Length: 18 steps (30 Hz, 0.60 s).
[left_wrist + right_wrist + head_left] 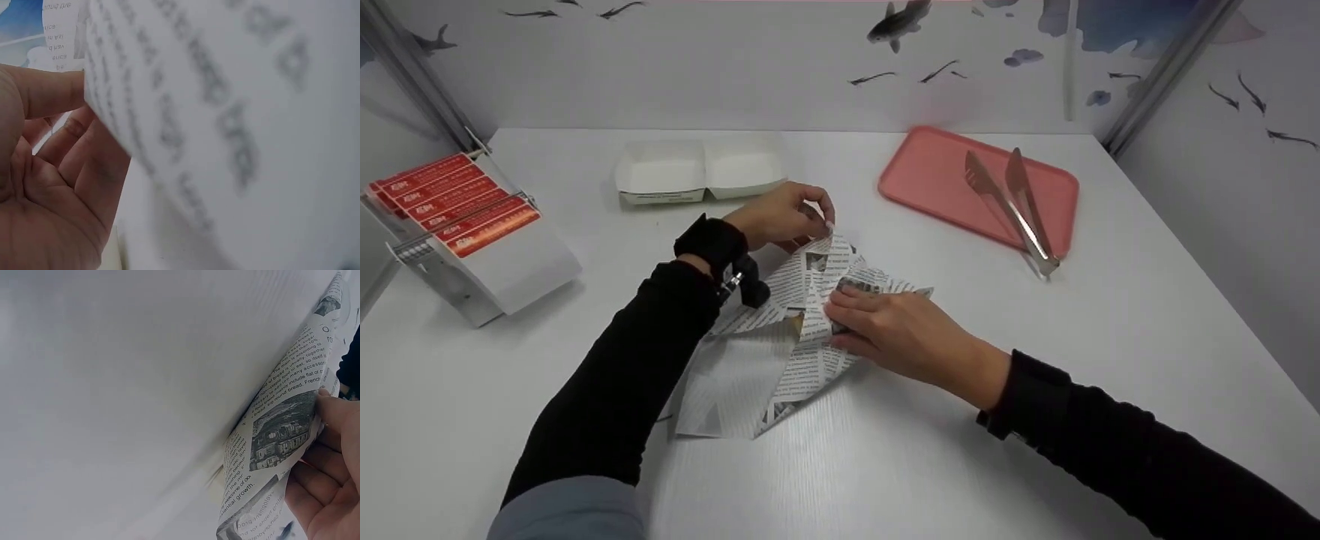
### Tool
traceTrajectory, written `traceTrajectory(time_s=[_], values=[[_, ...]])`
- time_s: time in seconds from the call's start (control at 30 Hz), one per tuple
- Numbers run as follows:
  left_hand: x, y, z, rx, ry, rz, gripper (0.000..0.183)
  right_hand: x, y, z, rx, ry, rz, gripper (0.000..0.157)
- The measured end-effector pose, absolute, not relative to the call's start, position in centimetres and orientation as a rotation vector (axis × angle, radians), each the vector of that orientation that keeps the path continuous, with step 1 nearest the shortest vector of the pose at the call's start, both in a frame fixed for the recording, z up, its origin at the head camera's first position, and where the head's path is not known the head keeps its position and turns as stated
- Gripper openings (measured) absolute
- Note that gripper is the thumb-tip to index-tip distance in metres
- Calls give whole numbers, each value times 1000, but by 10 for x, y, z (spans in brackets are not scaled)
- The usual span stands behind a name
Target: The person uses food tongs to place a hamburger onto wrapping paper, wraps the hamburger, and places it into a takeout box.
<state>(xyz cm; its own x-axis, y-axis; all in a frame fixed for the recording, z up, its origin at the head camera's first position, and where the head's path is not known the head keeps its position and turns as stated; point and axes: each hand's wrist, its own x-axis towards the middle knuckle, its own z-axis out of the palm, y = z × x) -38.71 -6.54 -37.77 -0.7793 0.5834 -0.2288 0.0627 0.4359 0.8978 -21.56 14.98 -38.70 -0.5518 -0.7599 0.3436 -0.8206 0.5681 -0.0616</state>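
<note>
A newsprint-patterned wrapping sheet (787, 375) lies partly folded on the white table, and a small tan patch shows between its folds. At the sheet's far edge my left hand (787, 214) pinches a raised corner; in the left wrist view the blurred sheet (185, 112) rises beside the thumb and fingers of this hand (56, 185). My right hand (911, 334) presses on the folded part with its fingers extended. In the right wrist view the folded sheet (287, 416) has a printed building picture, and the thumb of the right hand (332, 467) touches its edge.
Behind my left hand stands an open white clamshell box (660, 172). A pink tray (930, 187) at the back right bears metal tongs (1016, 217). At the left, a metal stand (457, 292) holds a stack of red-and-white paper items (521, 262).
</note>
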Motion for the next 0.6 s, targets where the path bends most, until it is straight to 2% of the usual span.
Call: traceTrajectory(time_s=[0.13,0.6], values=[[-387,-69,-380,583,2176,1386,20,-213,148,-386,1291,-2533,309,39],[-382,-66,-387,507,2215,1384,17,-209,144,-388,1299,-2446,291,34]])
